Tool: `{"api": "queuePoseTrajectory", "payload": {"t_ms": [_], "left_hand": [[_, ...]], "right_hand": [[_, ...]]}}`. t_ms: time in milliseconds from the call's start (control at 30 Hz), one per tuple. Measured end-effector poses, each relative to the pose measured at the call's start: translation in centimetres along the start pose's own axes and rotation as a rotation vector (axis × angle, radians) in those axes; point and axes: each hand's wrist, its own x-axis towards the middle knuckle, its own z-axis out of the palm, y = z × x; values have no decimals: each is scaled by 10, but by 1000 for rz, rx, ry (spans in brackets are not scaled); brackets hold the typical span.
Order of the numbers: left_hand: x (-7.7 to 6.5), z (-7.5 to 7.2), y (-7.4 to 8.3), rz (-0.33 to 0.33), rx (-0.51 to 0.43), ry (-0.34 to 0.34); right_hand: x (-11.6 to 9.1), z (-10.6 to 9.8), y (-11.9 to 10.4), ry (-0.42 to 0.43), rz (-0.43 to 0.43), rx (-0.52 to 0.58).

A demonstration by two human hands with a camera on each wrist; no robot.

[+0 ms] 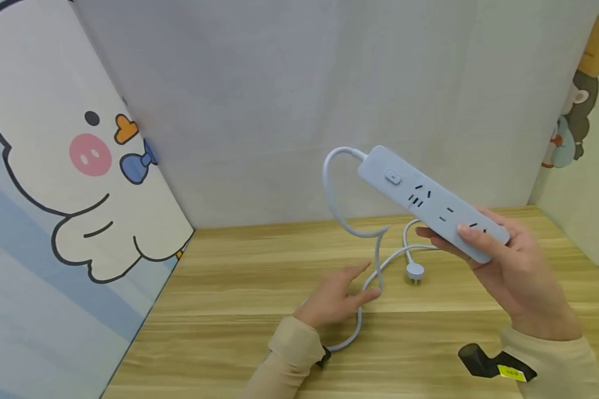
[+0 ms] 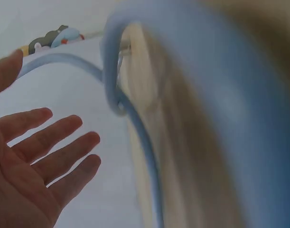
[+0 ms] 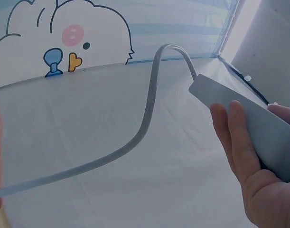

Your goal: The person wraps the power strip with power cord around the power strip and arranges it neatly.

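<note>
My right hand (image 1: 521,271) grips a white power strip (image 1: 434,205) by its lower right end, thumb on the socket face. It is raised and tilted, its switch end up to the left. From that end the white cord (image 1: 331,194) loops down to the table. In the right wrist view, fingers of the right hand (image 3: 251,185) lie along the grey-looking side of the strip (image 3: 263,126). My left hand (image 1: 329,299) reaches beside the hanging cord, fingers spread. In the left wrist view this hand (image 2: 21,185) shows a bare palm, with cord (image 2: 147,152) beyond its fingertips.
The three-pin plug (image 1: 415,271) lies on the wood-grain table (image 1: 219,327), below the strip. More cord (image 1: 351,335) curves under the left forearm. A pale cloth wall (image 1: 259,138) stands behind, and cartoon-printed panels (image 1: 45,166) flank the table.
</note>
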Motion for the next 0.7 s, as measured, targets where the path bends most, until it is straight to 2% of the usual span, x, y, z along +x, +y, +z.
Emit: {"api": "queuePoseTrajectory", "payload": {"t_ms": [100,167,233,433,533,700], "left_hand": [[2,7,-3,5,-90,-26],[2,9,-4,-9,-114,-50],[2,10,-5,2,-95,-67],[3,12,-6,61,25,-91],[2,12,-6,32,44,-95],[0,11,-10,-66,16,-70]], "right_hand": [[0,3,0,-6,4,-23],[0,4,0,-11,-1,-11],[0,4,-1,-11,-6,14],[0,5,-3,10,-33,-1],[0,3,0,-13,-84,79],[-2,-7,-2,-53,-155,330]]}}
